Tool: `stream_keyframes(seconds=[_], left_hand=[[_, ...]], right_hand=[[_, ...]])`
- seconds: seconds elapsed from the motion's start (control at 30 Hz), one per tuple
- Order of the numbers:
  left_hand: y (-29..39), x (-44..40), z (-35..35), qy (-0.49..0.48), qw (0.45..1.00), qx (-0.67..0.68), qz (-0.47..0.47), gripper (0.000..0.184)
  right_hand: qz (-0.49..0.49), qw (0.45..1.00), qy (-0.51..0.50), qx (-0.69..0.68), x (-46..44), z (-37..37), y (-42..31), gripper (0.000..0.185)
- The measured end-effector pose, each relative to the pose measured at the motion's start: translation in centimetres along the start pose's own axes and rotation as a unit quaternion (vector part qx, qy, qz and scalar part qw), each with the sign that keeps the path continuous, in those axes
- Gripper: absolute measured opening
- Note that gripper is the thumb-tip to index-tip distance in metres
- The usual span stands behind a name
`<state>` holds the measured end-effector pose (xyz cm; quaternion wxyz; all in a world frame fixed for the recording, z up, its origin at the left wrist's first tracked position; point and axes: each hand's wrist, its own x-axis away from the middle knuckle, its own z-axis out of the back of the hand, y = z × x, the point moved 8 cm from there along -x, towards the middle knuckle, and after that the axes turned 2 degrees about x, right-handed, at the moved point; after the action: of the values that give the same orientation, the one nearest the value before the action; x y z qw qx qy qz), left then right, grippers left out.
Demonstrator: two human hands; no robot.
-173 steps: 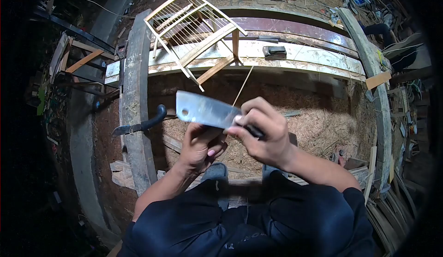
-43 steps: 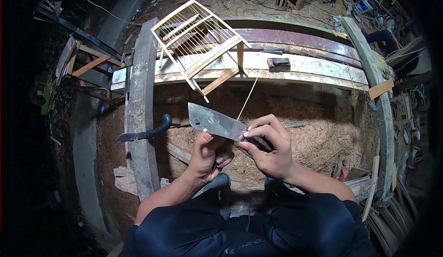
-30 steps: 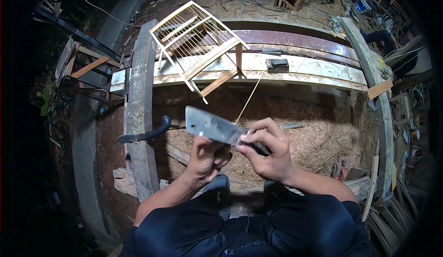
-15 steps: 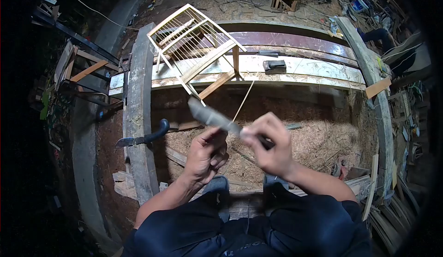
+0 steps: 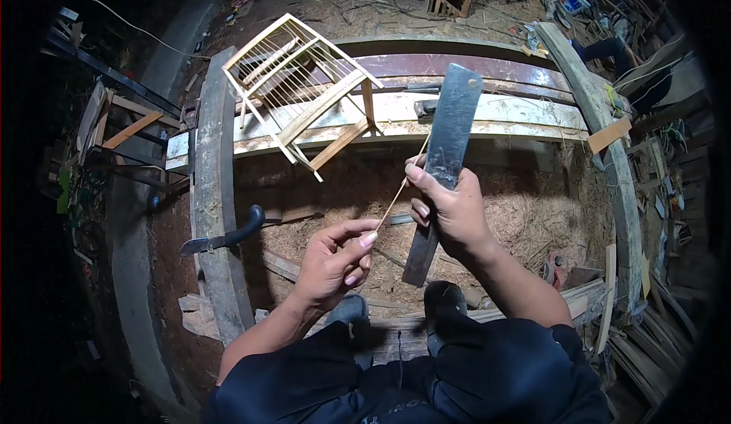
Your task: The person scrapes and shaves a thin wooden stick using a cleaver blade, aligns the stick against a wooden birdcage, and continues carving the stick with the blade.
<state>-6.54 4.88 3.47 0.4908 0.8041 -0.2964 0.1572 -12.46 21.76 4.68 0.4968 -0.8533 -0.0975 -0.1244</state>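
My right hand [image 5: 461,214] is closed around the dark handle of a cleaver [image 5: 454,112], whose broad grey blade points up and away from me. A thin wooden stick [image 5: 394,204] slants up between my hands. Its lower part is pinched between the thumb and finger of my left hand [image 5: 333,260]. Higher up, the stick passes by my right thumb and fingertips, beside the blade; its top end runs close to the blade. Beyond my hands, a wooden cage frame [image 5: 322,110] with thin bars rests tilted on the bench.
The plank bench [image 5: 525,116] spans between two thick side beams [image 5: 215,165]. A curved knife [image 5: 245,230] with a black handle lies across the left beam. A small dark tool [image 5: 423,109] on the bench is partly behind the cleaver. Shavings [image 5: 518,230] cover the ground; a person's leg [image 5: 609,52] shows at far right.
The cleaver has swung from lying across above my left hand to standing upright at the right. My right hand has moved slightly up, and its fingers now meet the stick.
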Motion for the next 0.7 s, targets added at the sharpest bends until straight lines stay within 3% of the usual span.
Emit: stream_keyframes(seconds=[0.23, 0.53, 0.6, 0.7], left_hand=[[0.3, -0.1, 1.0, 0.012, 0.998, -0.063, -0.027, 0.026], [1.3, -0.5, -0.5, -0.043, 0.995, -0.065, -0.062, 0.026], [1.5, -0.7, -0.4, -0.057, 0.994, -0.046, -0.075, 0.026], [2.4, -0.6, -0.1, -0.035, 0.994, -0.022, -0.105, 0.025]], right_hand=[[0.076, 0.991, 0.104, -0.025, -1.0, 3.6, -2.4, 0.015], [0.095, 0.992, 0.078, -0.002, -0.6, 1.2, -4.0, 0.017], [0.106, 0.993, 0.055, 0.023, -0.9, 0.8, -3.7, 0.025], [0.01, 0.999, 0.023, -0.029, -0.6, 0.4, -0.5, 0.043]])
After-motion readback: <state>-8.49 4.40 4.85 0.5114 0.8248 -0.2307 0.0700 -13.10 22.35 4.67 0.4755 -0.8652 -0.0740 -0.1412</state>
